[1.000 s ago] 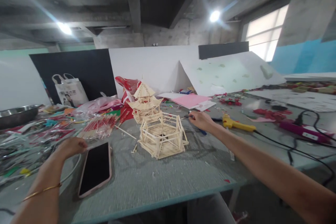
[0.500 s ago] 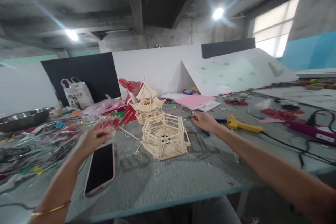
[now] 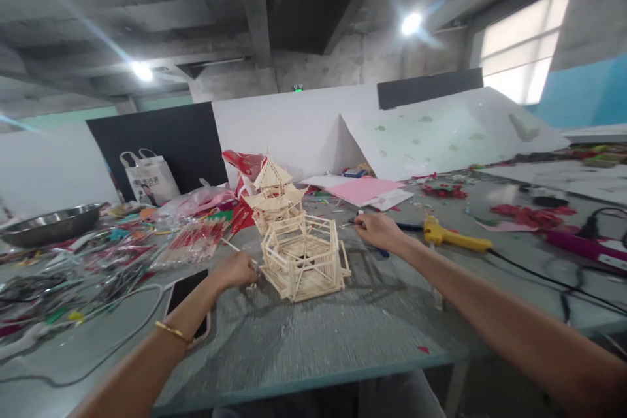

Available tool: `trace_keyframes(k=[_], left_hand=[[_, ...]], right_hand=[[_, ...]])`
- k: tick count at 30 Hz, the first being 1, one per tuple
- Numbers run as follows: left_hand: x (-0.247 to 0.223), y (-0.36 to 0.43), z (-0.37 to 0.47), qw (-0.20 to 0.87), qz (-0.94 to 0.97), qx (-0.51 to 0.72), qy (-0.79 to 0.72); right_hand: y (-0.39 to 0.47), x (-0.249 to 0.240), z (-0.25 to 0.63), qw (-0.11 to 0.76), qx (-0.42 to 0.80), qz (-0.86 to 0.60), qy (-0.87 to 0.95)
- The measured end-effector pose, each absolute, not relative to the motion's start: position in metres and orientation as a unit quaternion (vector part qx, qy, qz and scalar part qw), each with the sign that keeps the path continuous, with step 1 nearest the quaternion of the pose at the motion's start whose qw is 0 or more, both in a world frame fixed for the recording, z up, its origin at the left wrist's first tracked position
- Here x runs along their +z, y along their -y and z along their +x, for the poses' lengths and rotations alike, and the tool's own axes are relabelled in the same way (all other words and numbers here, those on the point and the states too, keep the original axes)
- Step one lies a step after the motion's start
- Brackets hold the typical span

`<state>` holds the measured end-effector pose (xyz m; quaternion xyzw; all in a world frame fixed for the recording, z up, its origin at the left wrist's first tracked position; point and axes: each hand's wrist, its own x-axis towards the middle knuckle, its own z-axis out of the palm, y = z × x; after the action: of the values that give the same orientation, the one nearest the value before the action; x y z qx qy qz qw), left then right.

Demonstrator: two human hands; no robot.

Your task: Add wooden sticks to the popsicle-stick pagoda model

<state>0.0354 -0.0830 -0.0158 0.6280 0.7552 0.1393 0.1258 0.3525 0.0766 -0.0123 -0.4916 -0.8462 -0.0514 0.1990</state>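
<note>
A hexagonal frame of thin wooden sticks (image 3: pixel 304 258) stands on the grey table (image 3: pixel 343 333). Behind it is a stick-built pagoda top (image 3: pixel 273 192). My left hand (image 3: pixel 238 269) is curled at the frame's left side, by a loose stick; whether it grips the stick is unclear. My right hand (image 3: pixel 378 231) rests behind the frame on a thin dark tool (image 3: pixel 355 223), fingers closed around it. A phone (image 3: pixel 187 294) lies under my left forearm, screen dark.
A yellow glue gun (image 3: pixel 453 236) with a black cord lies right of my right hand. Packs of sticks (image 3: pixel 193 240), scraps and cables cover the left side, near a metal bowl (image 3: pixel 51 224). Pink paper (image 3: pixel 360 188) and white boards stand at the back.
My left hand has moved from beside the phone, right and forward, to the frame's left side. My right hand has stayed on the tool. The view has shifted slightly.
</note>
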Motion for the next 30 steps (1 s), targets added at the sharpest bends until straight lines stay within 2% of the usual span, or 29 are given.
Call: trace_keyframes(k=[5, 6, 8, 10, 12, 15, 17, 19, 23, 26, 30], left_hand=[[-0.001, 0.114, 0.042, 0.137, 0.616, 0.200, -0.749], [0.004, 0.126, 0.048, 0.160, 0.609, 0.230, -0.742], [0.012, 0.151, 0.064, 0.250, 0.563, 0.367, -0.697], [0.016, 0.174, 0.084, 0.301, 0.514, 0.463, -0.657], [0.015, 0.188, 0.106, 0.335, 0.491, 0.517, -0.616], [0.008, 0.193, 0.133, 0.364, 0.485, 0.553, -0.571], [0.002, 0.189, 0.144, 0.368, 0.497, 0.560, -0.551], [-0.002, 0.181, 0.151, 0.369, 0.516, 0.557, -0.536], [-0.007, 0.172, 0.158, 0.361, 0.522, 0.580, -0.510], [-0.016, 0.172, 0.169, 0.374, 0.462, 0.641, -0.485], [-0.034, 0.178, 0.191, 0.443, 0.342, 0.698, -0.448]], right_hand=[[-0.080, -0.003, 0.359, 0.236, -0.041, -0.489, 0.839], [-0.079, 0.000, 0.360, 0.259, -0.036, -0.486, 0.834], [-0.070, 0.008, 0.359, 0.316, 0.009, -0.472, 0.823], [-0.045, 0.012, 0.355, 0.366, 0.126, -0.437, 0.812], [-0.006, 0.011, 0.347, 0.379, 0.294, -0.374, 0.794], [0.059, 0.003, 0.332, 0.279, 0.512, -0.279, 0.763], [0.091, 0.000, 0.323, 0.224, 0.592, -0.227, 0.741], [0.106, 0.002, 0.316, 0.210, 0.624, -0.196, 0.726], [0.102, 0.008, 0.310, 0.262, 0.604, -0.196, 0.727], [0.097, 0.002, 0.311, 0.291, 0.603, -0.200, 0.715], [0.103, -0.019, 0.317, 0.314, 0.639, -0.233, 0.663]])
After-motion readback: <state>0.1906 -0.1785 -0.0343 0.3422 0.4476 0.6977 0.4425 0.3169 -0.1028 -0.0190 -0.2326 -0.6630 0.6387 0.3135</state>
